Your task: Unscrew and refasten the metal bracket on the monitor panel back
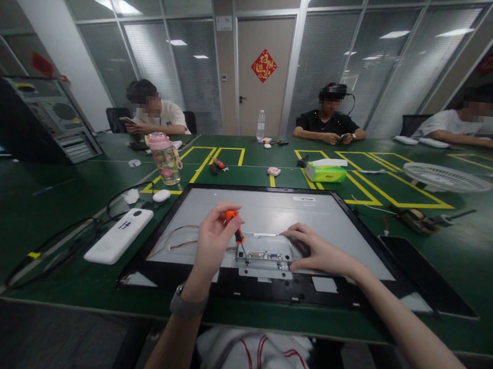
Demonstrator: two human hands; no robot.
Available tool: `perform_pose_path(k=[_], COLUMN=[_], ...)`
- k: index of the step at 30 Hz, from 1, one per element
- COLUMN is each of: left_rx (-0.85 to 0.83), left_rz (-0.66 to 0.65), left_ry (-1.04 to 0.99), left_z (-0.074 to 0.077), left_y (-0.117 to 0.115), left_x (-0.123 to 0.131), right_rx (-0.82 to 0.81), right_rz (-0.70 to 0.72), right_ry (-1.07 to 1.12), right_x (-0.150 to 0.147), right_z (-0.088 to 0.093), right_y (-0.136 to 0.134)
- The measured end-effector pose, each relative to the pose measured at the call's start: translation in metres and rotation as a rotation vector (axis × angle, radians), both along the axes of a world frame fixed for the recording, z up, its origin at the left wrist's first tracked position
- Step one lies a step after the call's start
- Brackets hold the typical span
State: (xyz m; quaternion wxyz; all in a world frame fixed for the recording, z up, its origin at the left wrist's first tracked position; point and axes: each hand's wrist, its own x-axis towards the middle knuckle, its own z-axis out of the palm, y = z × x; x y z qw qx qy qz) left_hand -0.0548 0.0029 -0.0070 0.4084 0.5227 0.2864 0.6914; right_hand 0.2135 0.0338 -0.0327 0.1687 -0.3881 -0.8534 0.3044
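My left hand is closed around an orange and black screwdriver. The tool slants down, with its tip at the left end of a metal bracket that carries a row of video ports. My right hand rests on the bracket's right side, its fingers curved over the edge and the thumb near the ports. Beneath them, a monitor panel with a black frame lies flat, its grey metal back facing up. Thin loose wires run from the bracket's left side across the panel.
Left of the panel are a white power bank, black cables and a pink-lidded bottle. A black phone-like slab lies to the right. Behind sit a green tissue pack and a white fan grille. Several people sit across the table.
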Motion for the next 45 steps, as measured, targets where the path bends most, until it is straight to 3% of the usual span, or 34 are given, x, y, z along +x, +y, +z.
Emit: perform_pose_path(k=[6,12,17,22,27,33,38,45], left_rx=[-0.039,0.053,0.035,0.184,0.078,0.191,0.085,0.102], left_rz=[-0.12,0.102,-0.011,0.211,0.028,0.222,0.054,0.076], left_ry=[-0.088,0.099,0.061,0.193,0.131,0.236,0.129,0.124], left_z=[0.0051,0.0005,0.0005,0.0018,-0.0001,0.0022,0.0019,0.0004], left_y=[-0.0026,-0.0007,-0.0009,-0.0023,-0.0044,-0.0055,-0.0062,-0.005], left_x=[0.002,0.0028,0.0019,0.0028,0.0048,0.0073,0.008,0.0071], right_rx=[-0.004,-0.001,-0.002,-0.009,0.003,-0.001,0.0,-0.011], right_rz=[-0.011,-0.003,-0.005,-0.005,-0.012,-0.006,-0.007,-0.004], right_ry=[-0.006,-0.001,-0.008,-0.005,-0.014,-0.006,-0.019,-0.012], right_x=[-0.0004,0.0,0.0007,0.0007,0.0005,0.0006,0.0005,-0.0006], right_z=[0.0013,-0.0001,-0.0018,-0.0008,-0.0013,-0.001,-0.0004,0.0028], right_y=[-0.0008,0.0001,0.0005,0.0,0.0004,0.0,-0.0002,-0.0016])
